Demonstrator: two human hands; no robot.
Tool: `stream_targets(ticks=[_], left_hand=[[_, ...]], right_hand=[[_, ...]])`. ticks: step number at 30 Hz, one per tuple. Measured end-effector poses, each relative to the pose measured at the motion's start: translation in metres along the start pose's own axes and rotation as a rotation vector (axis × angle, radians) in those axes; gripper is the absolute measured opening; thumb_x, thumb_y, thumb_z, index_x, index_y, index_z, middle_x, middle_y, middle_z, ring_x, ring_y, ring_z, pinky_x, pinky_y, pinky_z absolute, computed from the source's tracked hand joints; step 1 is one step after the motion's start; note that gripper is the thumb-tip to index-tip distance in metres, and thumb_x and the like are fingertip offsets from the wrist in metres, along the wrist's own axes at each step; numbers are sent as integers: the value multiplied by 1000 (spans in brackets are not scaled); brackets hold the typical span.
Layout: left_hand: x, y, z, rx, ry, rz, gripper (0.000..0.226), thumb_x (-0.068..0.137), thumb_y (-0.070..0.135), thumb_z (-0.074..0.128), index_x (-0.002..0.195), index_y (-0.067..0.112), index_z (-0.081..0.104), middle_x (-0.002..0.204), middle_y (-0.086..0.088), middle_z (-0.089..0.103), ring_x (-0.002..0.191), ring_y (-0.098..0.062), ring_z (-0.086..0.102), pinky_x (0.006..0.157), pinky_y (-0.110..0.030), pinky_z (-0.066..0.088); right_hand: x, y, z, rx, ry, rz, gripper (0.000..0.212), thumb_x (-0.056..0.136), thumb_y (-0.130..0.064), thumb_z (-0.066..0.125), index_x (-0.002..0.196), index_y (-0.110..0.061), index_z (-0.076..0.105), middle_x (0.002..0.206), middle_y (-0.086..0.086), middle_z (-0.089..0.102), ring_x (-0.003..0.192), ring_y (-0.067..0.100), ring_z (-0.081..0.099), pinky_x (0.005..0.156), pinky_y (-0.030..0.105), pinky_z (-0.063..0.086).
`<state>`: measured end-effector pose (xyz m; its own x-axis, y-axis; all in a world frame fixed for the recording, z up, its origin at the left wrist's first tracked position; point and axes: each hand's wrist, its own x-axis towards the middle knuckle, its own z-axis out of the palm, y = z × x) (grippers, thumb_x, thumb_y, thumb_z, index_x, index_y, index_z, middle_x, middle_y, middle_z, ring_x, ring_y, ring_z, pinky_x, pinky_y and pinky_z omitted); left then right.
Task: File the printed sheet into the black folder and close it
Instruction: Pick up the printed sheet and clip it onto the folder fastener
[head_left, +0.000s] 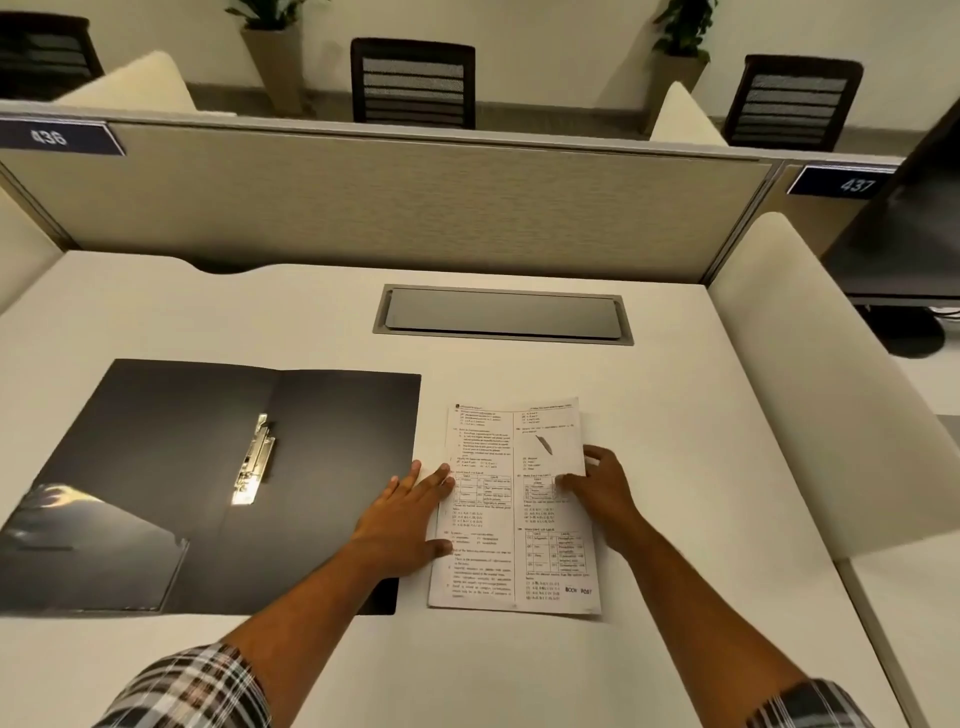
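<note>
The black folder (156, 467) lies open and flat on the left of the white desk, its metal clip (254, 460) along the spine and a clear pocket at its lower left. Just to its right lies the printed sheet (488, 551), covered in small text. My left hand (410, 519) rests flat on the sheet's left edge, fingers spread. My right hand (597, 491) pinches the sheet's right edge between thumb and fingers, and that edge curls up slightly.
A grey cable hatch (501, 314) is set into the desk (675, 415) behind the sheet. A beige partition (389, 208) closes the back, a white divider (810, 389) the right side. A dark monitor (904, 244) stands beyond it.
</note>
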<state>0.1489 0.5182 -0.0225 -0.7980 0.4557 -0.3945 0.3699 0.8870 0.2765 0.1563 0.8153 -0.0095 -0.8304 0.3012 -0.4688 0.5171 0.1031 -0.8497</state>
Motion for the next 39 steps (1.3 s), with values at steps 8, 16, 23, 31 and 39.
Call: stream_targets(ticks=[8, 16, 23, 31, 39], left_hand=[[-8, 3, 2, -476, 190, -13, 89, 91, 48, 60, 156, 30, 2, 164, 13, -8, 152, -21, 0, 122, -50, 12], [-13, 24, -88, -1405, 381, -138, 27, 102, 35, 45, 120, 20, 58, 109, 2, 74, 101, -21, 72, 86, -45, 60], [-32, 37, -89, -1330, 651, 96, 34, 95, 51, 42, 125, 35, 45, 117, 2, 64, 106, -15, 67, 76, -31, 61], [-31, 30, -72, -1227, 687, 57, 26, 102, 23, 41, 114, 45, 42, 115, 0, 60, 105, -21, 65, 75, -34, 62], [-27, 28, -66, -1197, 657, 55, 35, 100, 21, 45, 117, 51, 41, 116, 7, 60, 106, -14, 65, 77, -27, 60]], right_hand=[[-24, -18, 0, 13, -120, -85, 36, 89, 1, 71, 120, -14, 59, 115, 10, 75, 95, 28, 77, 83, 52, 63], [-56, -72, 24, 61, -87, -338, 28, 93, -16, 70, 115, -28, 59, 112, -2, 73, 94, 21, 76, 77, 42, 66], [-81, -86, 58, 216, 153, -510, 37, 94, -10, 70, 126, -22, 57, 111, -3, 68, 98, 10, 70, 70, 22, 62], [-86, -72, 83, 217, 246, -422, 24, 95, -14, 70, 119, -11, 65, 106, 8, 72, 99, 25, 71, 64, 19, 60], [-83, -58, 87, 252, 269, -428, 23, 94, -15, 72, 116, -17, 66, 103, 2, 73, 96, 18, 72, 71, 24, 63]])
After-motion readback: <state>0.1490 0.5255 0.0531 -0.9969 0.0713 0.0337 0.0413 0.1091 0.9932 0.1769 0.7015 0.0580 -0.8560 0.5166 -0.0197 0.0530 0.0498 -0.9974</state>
